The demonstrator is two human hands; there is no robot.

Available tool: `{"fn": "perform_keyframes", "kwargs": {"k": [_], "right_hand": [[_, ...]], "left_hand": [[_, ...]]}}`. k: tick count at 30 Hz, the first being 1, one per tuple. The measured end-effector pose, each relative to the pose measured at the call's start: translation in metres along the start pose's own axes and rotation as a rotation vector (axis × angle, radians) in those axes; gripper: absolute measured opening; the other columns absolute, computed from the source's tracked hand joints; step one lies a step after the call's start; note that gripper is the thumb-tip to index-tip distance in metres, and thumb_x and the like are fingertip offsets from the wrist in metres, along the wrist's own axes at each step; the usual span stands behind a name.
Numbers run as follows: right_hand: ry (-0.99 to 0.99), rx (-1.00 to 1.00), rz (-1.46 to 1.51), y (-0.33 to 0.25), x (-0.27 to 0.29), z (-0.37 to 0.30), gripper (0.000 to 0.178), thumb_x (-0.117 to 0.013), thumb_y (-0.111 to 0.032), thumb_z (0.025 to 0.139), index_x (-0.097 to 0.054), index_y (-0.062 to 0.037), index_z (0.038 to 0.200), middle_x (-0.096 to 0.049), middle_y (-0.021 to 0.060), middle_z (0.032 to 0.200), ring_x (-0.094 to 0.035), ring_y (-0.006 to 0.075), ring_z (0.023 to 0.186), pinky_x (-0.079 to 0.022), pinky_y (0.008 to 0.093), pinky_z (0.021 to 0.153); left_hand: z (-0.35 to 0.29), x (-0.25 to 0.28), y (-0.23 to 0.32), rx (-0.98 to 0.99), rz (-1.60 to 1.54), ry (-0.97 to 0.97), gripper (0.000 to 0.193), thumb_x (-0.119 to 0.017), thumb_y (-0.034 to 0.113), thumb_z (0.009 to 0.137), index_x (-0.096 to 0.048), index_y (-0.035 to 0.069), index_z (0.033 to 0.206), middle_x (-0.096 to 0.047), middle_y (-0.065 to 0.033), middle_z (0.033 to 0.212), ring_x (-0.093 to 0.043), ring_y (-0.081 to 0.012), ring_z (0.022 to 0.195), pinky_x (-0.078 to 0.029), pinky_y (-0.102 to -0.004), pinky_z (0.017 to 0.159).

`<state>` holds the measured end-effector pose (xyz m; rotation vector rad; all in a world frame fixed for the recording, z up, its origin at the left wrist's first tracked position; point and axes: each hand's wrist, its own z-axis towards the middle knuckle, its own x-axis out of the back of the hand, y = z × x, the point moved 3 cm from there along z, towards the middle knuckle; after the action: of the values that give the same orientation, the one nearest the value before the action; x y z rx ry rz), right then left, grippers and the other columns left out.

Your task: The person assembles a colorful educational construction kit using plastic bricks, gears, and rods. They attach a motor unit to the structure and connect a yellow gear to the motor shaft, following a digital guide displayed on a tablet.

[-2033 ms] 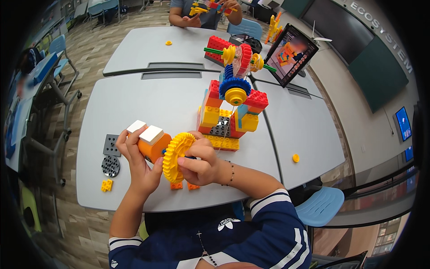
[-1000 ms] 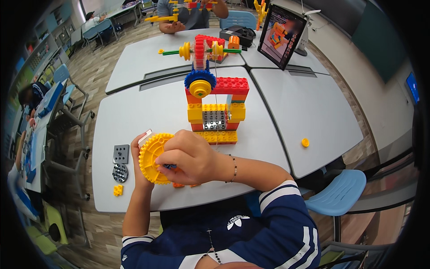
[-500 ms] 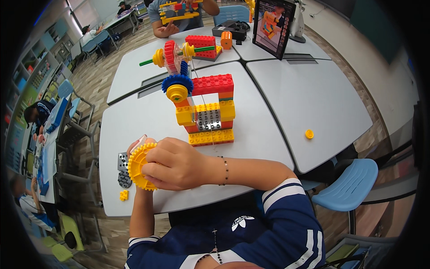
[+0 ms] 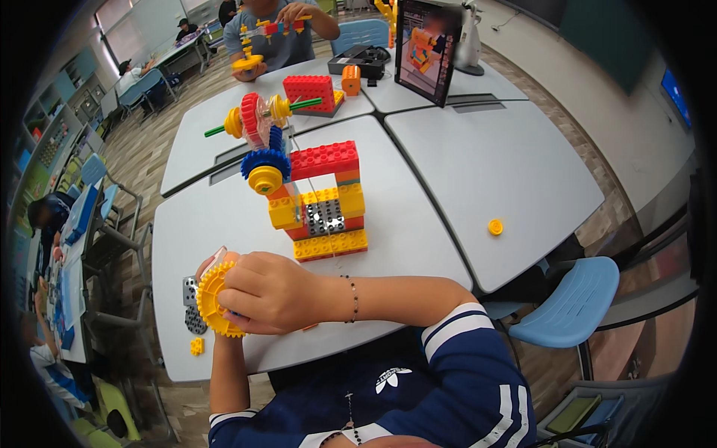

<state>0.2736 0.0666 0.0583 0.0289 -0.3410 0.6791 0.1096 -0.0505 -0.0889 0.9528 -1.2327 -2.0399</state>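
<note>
Over the near left of the table, both hands meet at a large yellow gear wheel (image 4: 215,299). My right hand (image 4: 265,293) is closed, its curled fingers pressed at the gear's middle. Behind the wheel, my left hand (image 4: 205,264) is mostly hidden; it grips from the far side, and a clear, pale piece (image 4: 218,257) shows by its fingers. Beyond them stands a brick frame (image 4: 328,243) of red, yellow and orange blocks. On its left side it bears a blue gear (image 4: 267,161), a red gear (image 4: 252,119) and green axles.
Grey plates (image 4: 193,310) and a small yellow brick (image 4: 197,346) lie left of my hands. A yellow round piece (image 4: 496,227) rests at right. Farther back are a red brick wall (image 4: 308,94), a tablet (image 4: 423,54) and a co-worker's hand (image 4: 297,13) holding another build.
The view has shifted, so the table and frame appear farther left and lower. Both hands stay on the gear wheel. Across the table, the co-worker's build has tilted, its yellow wheel now showing.
</note>
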Motion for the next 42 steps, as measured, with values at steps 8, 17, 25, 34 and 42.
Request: {"fn": "perform_keyframes", "kwargs": {"k": [8,17,25,34,42], "right_hand": [[0.037,0.063,-0.077,-0.004,-0.004,-0.002,0.022,-0.07,-0.016,0.075,-0.056,-0.0063,0.089,-0.049,0.0073,0.085,-0.052,0.0245,0.077,-0.048,0.0351,0.069],[-0.017,-0.148,0.117,0.005,-0.002,0.001,0.027,-0.073,-0.011,0.074,-0.056,-0.0066,0.094,-0.052,0.0098,0.089,-0.053,0.026,0.077,-0.047,0.0346,0.066],[-0.048,-0.198,0.16,0.009,-0.002,0.0,0.028,-0.073,-0.009,0.076,-0.056,-0.0062,0.097,-0.052,0.0108,0.091,-0.053,0.0253,0.079,-0.046,0.0317,0.065],[-0.06,-0.4,0.347,0.02,0.0,-0.001,0.021,-0.064,-0.009,0.084,-0.053,-0.0026,0.1,-0.05,0.0107,0.091,-0.049,0.0212,0.08,-0.043,0.029,0.071],[-0.057,-0.636,0.476,0.028,-0.001,-0.006,0.016,-0.059,-0.012,0.089,-0.052,-0.003,0.1,-0.049,0.008,0.091,-0.049,0.0148,0.083,-0.043,0.0265,0.075]], "left_hand": [[-0.015,-0.032,0.043,-0.009,-0.044,-0.088,0.049,-0.062,0.017,0.09,-0.035,0.014,0.132,-0.052,-0.0127,0.121,-0.059,-0.0246,0.104,-0.051,-0.0406,0.091],[-0.013,-0.044,0.063,-0.087,0.145,-0.156,0.052,-0.062,0.02,0.091,-0.034,0.013,0.133,-0.051,-0.0111,0.12,-0.056,-0.0207,0.108,-0.048,-0.0351,0.093],[-0.015,-0.047,0.064,0.027,-0.042,-0.152,0.061,-0.068,0.022,0.085,-0.033,0.012,0.134,-0.049,-0.01,0.124,-0.053,-0.0203,0.112,-0.045,-0.0343,0.097],[-0.018,-0.041,0.068,0.054,-0.01,-0.141,0.088,-0.074,0.053,0.073,-0.03,0.009,0.136,-0.043,-0.0112,0.13,-0.047,-0.0219,0.122,-0.039,-0.0364,0.103],[-0.016,-0.041,0.071,0.054,0.025,-0.17,0.099,-0.074,0.062,0.069,-0.027,0.01,0.139,-0.043,-0.0108,0.132,-0.044,-0.0226,0.125,-0.037,-0.0373,0.106]]}}
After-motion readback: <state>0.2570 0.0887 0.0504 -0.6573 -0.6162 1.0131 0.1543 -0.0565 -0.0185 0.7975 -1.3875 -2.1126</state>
